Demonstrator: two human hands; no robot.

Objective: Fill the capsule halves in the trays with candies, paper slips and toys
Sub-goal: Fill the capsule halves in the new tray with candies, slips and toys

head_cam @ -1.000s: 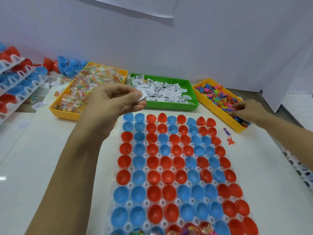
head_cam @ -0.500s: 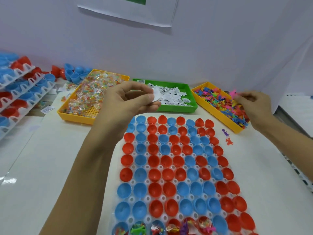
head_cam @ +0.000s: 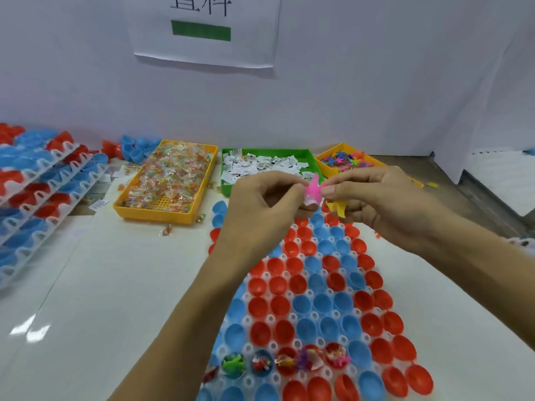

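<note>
Both hands meet above the far end of the capsule tray [head_cam: 292, 316]: the left hand [head_cam: 260, 204] and the right hand [head_cam: 373, 198] each pinch the pink toy [head_cam: 313, 190] between thumb and fingertips, and the right hand also keeps a yellow toy [head_cam: 337, 208] tucked under its curled fingers. Something pale shows below the pink toy at the left fingertips, perhaps a paper slip, but it is too hidden to tell. At far left, stacked trays of capsule halves [head_cam: 37, 186] run out of the picture. Next comes the yellow candy bin [head_cam: 170, 180], with a few wrapped candies [head_cam: 166, 230] loose on the table [head_cam: 86, 285] in front of it. The green bin of paper slips [head_cam: 260, 164] sits behind the left hand, its near edge covered by the knuckles. The yellow toy bin [head_cam: 347, 159] is largely blocked by the right hand. Both forearms cross the capsule tray and hide its left columns and far rows. A few cups in a near row already hold filled contents [head_cam: 289, 361]; the nearest row is cut off by the bottom edge.
</note>
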